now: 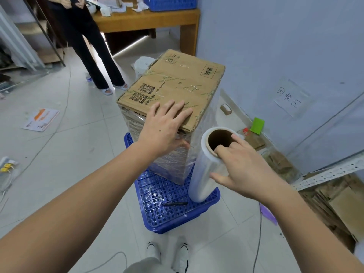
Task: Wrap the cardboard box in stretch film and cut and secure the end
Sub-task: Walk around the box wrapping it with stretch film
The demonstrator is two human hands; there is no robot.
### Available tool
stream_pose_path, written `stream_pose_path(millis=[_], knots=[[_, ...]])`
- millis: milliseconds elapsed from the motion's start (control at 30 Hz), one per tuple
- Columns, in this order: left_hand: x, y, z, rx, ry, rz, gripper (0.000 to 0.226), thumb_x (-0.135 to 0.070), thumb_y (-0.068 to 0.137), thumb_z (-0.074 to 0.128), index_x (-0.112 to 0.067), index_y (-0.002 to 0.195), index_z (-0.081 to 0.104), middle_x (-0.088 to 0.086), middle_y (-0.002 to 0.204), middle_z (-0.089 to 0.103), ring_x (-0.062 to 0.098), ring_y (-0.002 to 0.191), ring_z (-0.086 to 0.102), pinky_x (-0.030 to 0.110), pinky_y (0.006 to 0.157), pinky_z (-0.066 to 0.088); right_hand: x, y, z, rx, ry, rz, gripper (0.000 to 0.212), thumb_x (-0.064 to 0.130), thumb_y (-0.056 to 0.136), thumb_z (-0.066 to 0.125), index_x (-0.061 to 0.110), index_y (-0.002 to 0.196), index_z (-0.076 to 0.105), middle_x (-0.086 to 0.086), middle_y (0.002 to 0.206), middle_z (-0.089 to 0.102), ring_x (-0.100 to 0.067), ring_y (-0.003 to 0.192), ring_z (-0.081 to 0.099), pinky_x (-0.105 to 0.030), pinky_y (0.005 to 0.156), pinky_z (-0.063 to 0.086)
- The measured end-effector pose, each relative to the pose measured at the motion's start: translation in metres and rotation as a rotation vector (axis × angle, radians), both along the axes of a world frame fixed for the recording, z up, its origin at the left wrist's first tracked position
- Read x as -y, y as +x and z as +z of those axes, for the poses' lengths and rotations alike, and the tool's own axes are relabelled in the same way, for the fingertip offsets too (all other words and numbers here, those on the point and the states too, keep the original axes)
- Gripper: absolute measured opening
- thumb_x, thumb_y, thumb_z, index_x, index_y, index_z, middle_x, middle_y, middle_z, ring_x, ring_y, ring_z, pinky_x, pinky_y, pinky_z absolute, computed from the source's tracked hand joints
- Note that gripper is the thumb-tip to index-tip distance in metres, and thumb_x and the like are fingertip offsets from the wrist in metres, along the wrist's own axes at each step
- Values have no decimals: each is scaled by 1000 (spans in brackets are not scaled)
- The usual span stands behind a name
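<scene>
A tall cardboard box (173, 83) stands upright on a blue perforated plastic pallet (169, 211), its sides covered in layers of stretch film. My left hand (165, 125) lies flat with straight fingers on the near edge of the box top. My right hand (242, 164) grips the upper end of the stretch film roll (204, 174), fingertips hooked in the cardboard core, thumb on the outside. The roll stands near-upright at the box's right front corner, and a sheet of film runs from it to the box's right side. A dark pen-like tool (175, 203) lies on the pallet.
Another person (88, 42) stands behind the box at the back left beside a wooden table (149, 20) with a blue crate. Flattened cardboard (334, 201) and a metal shelf rail sit at the right wall. Papers and cables lie on the tiled floor at the left.
</scene>
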State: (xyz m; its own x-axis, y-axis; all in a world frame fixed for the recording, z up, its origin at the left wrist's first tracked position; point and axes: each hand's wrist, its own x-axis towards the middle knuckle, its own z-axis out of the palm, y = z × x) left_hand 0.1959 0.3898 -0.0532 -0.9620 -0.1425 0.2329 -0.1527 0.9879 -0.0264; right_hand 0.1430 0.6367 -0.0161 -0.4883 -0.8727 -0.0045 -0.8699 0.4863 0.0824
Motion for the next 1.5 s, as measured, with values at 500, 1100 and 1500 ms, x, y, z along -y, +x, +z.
stream_pose_path(millis=[500, 1100, 1500], knots=[[45, -5, 17, 75, -82, -276, 102, -75, 79, 66, -37, 161, 18, -2, 165, 28, 26, 146, 31, 45, 115, 25, 45, 16, -22, -135, -51, -397, 47, 65, 86, 56, 22, 72, 45, 9, 54, 47, -19, 63, 56, -33, 114, 19], [76, -38, 13, 71, -43, -488, 95, -84, 84, 50, -37, 157, 13, 4, 167, 20, 30, 156, 16, 59, 123, 16, 44, 32, -24, -241, -438, -439, 58, 62, 72, 64, 14, 50, 38, 2, 44, 31, -27, 48, 41, -22, 73, 23], [70, -31, 15, 91, -42, -479, 95, -83, 84, 50, -38, 159, 13, 3, 169, 18, 28, 156, 13, 58, 125, 14, 54, 81, -7, -124, -349, -7, 57, 46, 75, 81, 24, 64, 30, 8, 53, 28, -19, 53, 27, -34, 78, 42]])
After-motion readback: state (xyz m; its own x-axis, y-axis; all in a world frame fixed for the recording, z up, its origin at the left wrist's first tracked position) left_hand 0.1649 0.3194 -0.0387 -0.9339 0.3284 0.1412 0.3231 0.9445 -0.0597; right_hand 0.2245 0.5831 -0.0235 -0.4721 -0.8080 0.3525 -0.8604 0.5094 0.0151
